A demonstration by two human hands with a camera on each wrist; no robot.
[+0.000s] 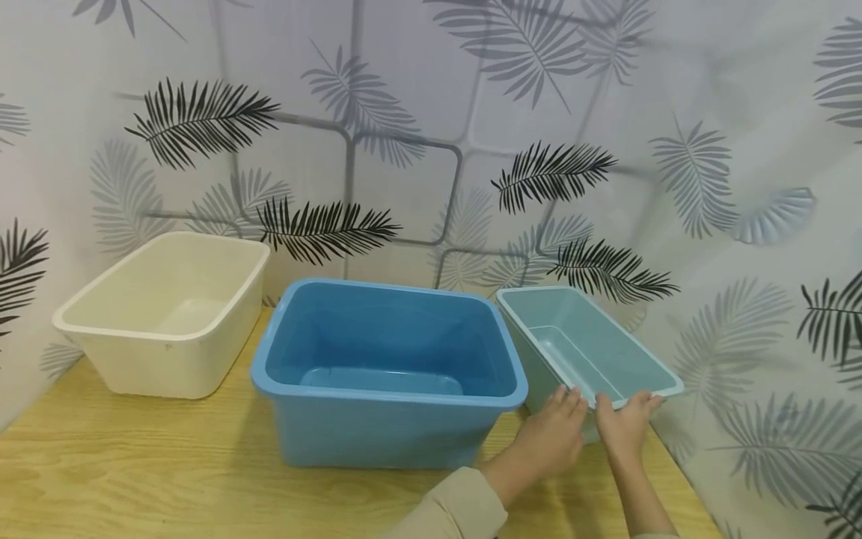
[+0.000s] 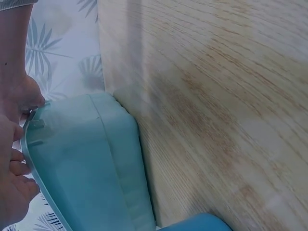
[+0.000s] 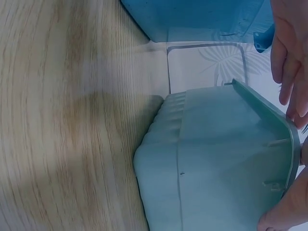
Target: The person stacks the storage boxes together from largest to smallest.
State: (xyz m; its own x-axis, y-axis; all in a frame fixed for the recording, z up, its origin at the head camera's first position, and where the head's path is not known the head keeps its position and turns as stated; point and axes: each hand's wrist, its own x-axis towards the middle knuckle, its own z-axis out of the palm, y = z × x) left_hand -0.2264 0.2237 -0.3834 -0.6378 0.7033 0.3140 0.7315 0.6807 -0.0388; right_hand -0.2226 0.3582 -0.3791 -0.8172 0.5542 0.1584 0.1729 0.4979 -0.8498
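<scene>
A light teal plastic bin (image 1: pixel 626 352) stands angled on the wooden table at the right. My right hand (image 1: pixel 626 427) grips its near rim close to the right corner, thumb over the edge. Beside it, at the near left corner, is my left hand (image 1: pixel 548 434), fingers fairly straight and fingertips right at the rim. The right wrist view shows the teal bin's outer wall (image 3: pixel 226 159), with the left hand's fingers (image 3: pixel 290 79) above the rim. From the left wrist, both hands meet the edge of the teal bin (image 2: pixel 86 159), whose base is at the tabletop.
A larger blue bin (image 1: pixel 377 430) stands at the middle of the table, its right rim close to the teal bin. Farther left is a cream bin (image 1: pixel 155 363). A leaf-patterned sheet (image 1: pixel 417 97) hangs behind the wooden table (image 1: pixel 135 457).
</scene>
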